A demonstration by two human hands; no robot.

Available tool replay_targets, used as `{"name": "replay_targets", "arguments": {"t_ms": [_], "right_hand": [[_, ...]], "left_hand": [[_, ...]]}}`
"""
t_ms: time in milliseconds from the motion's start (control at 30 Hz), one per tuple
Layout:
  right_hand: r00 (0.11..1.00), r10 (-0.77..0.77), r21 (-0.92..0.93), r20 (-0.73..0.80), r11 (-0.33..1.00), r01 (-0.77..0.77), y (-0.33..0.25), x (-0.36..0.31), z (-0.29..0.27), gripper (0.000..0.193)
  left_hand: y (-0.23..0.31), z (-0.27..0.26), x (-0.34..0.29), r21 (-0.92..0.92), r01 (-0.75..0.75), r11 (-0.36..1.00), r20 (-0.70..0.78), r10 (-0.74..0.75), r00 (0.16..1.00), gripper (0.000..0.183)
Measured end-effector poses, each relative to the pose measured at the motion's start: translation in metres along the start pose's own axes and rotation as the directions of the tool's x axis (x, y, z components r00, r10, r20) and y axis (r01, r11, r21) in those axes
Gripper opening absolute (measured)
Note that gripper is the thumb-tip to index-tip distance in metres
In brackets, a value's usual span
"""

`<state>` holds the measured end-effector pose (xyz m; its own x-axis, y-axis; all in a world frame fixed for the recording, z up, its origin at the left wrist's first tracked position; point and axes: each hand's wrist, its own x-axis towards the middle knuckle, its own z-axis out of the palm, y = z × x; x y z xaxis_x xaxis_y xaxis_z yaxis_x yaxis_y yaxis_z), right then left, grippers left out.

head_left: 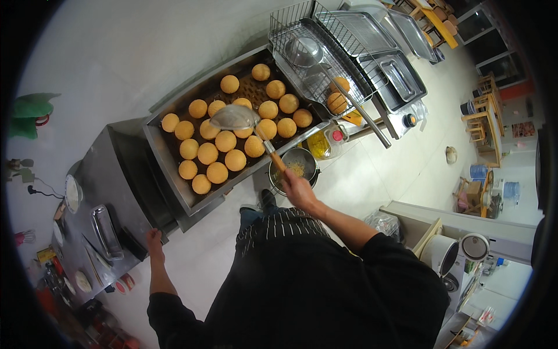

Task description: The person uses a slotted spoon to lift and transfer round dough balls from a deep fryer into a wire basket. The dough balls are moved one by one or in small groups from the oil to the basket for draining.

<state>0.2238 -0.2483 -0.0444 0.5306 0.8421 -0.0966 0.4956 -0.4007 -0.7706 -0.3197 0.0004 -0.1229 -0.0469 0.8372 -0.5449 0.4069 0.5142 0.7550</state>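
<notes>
Your right hand [297,189] is closed around the wooden handle of a skimmer [235,118], gripping it near the end. The skimmer's round, shallow metal-mesh bowl is held out over the middle of the fryer [174,168], just above the floating dough balls [225,141]. The balls are smooth, round and golden-orange, packed close together in dark oil. The fryer is a rectangular steel tub with a dull, brushed rim.

Your left hand [154,238] rests on the edge of the steel counter [99,174] beside the fryer, fingers bent over the rim; it holds nothing that you can see.

Past the fryer's far end stands a wire rack [302,35] with two more fried balls [337,96] lying in it and a round metal bowl [303,51] at the back. Flat steel trays [401,75] lie beyond the rack. Below the fryer's corner, on the floor, sits a round metal pot [296,163] with pale crumbs inside, and next to it a clear plastic jug of yellow oil [325,142] with a red cap.

The floor is pale, smooth tile. On the counter near your left hand lies a small oblong steel tray [106,230]. A white rice cooker [447,256] with its lid raised stands to your right, and wooden chairs and tables [485,110] fill the far side of the room.
</notes>
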Motion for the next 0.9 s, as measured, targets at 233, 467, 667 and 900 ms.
{"name": "replay_targets", "arguments": {"t_ms": [233, 467, 667, 900], "right_hand": [[0.991, 0.030, -0.233, -0.133, 0.971, -0.060, 0.049, 0.099, -0.066, 0.019], [0.995, 0.072, -0.352, -0.065, 0.931, -0.090, 0.097, 0.116, -0.073, 0.020], [0.918, 0.373, 0.157, 0.137, 0.907, -0.392, 0.123, 0.095, -0.089, 0.018], [0.610, 0.410, 0.658, 0.678, 0.032, -0.752, 0.126, 0.091, -0.068, 0.011]], "left_hand": [[-0.001, -0.002, 0.003, 0.051, -0.045, 0.998, 0.027, 0.043, 0.999, 0.025], [0.002, 0.000, -0.002, -0.026, 0.002, 1.000, 0.002, -0.002, 1.000, 0.020], [0.005, 0.002, -0.005, -0.006, 0.003, 1.000, -0.006, -0.003, 1.000, 0.024], [0.005, 0.001, -0.006, 0.044, -0.009, 0.999, 0.000, 0.009, 1.000, 0.027]]}}
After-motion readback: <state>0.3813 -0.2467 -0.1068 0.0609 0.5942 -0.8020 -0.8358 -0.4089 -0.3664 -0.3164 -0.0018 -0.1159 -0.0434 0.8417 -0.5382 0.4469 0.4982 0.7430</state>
